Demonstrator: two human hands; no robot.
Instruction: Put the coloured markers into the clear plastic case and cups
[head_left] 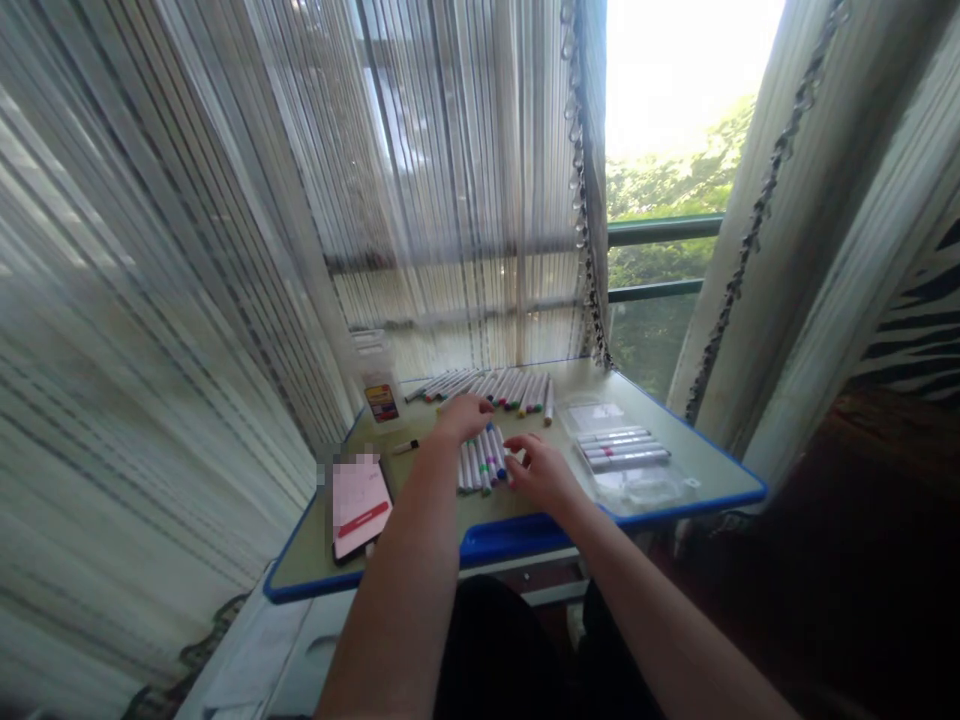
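Note:
My left hand (470, 414) reaches over the far end of a close row of white markers (474, 468) with coloured ends. Its fingers are loosely bent and partly hidden, with no held marker visible. At the right side of that row is my right hand (538, 468), thumb and fingers apart, the fingertips close to or touching the outermost marker. Behind the hands, a longer fanned row of similar markers (517, 386) lies across the table. To the right, several markers (624, 447) rest in an open clear plastic case (637, 487).
The table (431, 520) has a blue edge. A tablet or phone with a pink screen (361, 505) lies at the left, near a single dark-capped marker (406, 447). A clear container with a label (381, 400) stands at the back left. Striped curtains (450, 200) hang behind.

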